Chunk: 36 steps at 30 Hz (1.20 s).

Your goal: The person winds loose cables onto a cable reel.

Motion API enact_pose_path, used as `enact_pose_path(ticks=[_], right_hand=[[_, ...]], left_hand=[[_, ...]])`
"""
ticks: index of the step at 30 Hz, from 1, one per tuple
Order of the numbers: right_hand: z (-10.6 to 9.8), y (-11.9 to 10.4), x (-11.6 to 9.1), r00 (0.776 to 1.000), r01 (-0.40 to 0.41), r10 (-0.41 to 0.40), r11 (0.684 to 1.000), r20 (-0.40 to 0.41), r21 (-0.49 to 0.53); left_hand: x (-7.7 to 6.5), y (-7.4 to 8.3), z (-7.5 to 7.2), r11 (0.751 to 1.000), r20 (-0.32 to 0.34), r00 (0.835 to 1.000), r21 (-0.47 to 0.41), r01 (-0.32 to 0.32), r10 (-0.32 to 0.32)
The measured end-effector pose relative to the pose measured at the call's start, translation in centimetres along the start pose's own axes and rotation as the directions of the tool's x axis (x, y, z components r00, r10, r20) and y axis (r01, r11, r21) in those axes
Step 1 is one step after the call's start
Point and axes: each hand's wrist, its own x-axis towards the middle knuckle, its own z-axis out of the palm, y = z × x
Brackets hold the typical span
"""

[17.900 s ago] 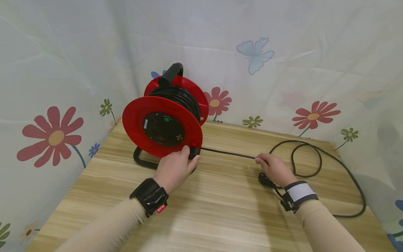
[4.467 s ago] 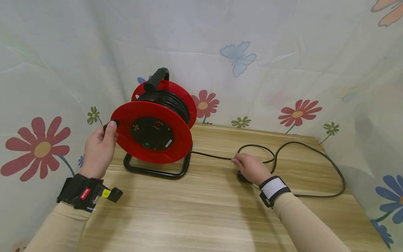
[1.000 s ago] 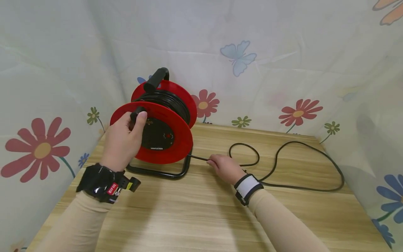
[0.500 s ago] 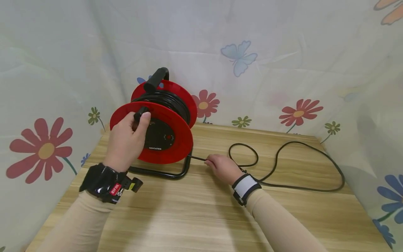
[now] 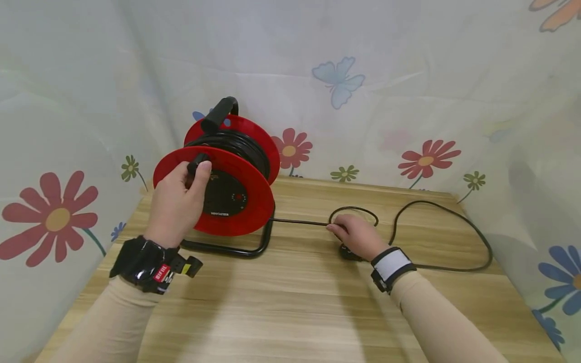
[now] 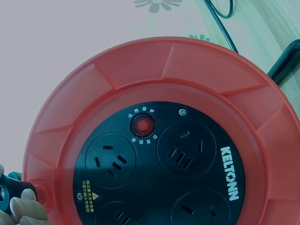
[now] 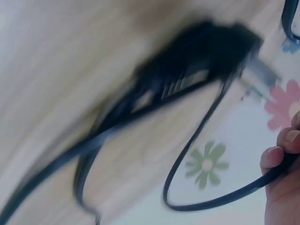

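Note:
A red cable reel (image 5: 256, 204) with black cord wound between its flanges stands on a black tube frame (image 5: 247, 252). My left hand (image 5: 177, 204) grips the black crank knob (image 5: 198, 162) at the upper part of the front flange. Sockets and a red button fill the reel's black centre panel (image 6: 154, 159) in the left wrist view. To the right of the reel, my right hand (image 5: 360, 237) pinches the cord (image 5: 299, 222), which runs straight from the drum. The cord's plug (image 5: 348, 252) is just below that hand; it appears blurred in the right wrist view.
Loose cord (image 5: 481, 237) lies in loops on the wooden tabletop (image 5: 281, 302) at the right. The reel's carrying handle (image 5: 219, 116) sticks up at the top. A flowered curtain (image 5: 386, 65) hangs behind and at both sides.
The crank knob has gone from lower right, to the left, to the top as the reel turned. In the last half second my right hand moved rightward along the cord, away from the reel.

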Motion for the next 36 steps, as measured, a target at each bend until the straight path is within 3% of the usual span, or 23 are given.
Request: enact_pose_path(ticks=[6,17,24,36], right_hand=[[-2.9,2.9,-1.7,0.998,-0.042,0.041,0.999,-0.056,-0.019],[-7.6,7.9,-6.4,0.977,-0.044,0.028,0.996,-0.211,-0.072],[-7.8,8.8,-7.2,0.975,-0.008,-0.019,0.993,-0.222,-0.120],[-6.8,9.1,-7.4,0.980,-0.073,0.052,0.992,-0.191,-0.104]], left_hand=[[0.0,-0.1,0.0,1.000,0.003,1.000,0.000,-0.002,0.002],[0.1,-0.1,0.1,1.000,0.003,1.000,0.000,-0.008,0.008],[0.0,-0.2,-0.1,1.000,0.006,1.000,0.014,-0.010,0.010],[0.0,0.4,-0.2,0.999,0.032,0.999,0.035,0.020,-0.022]])
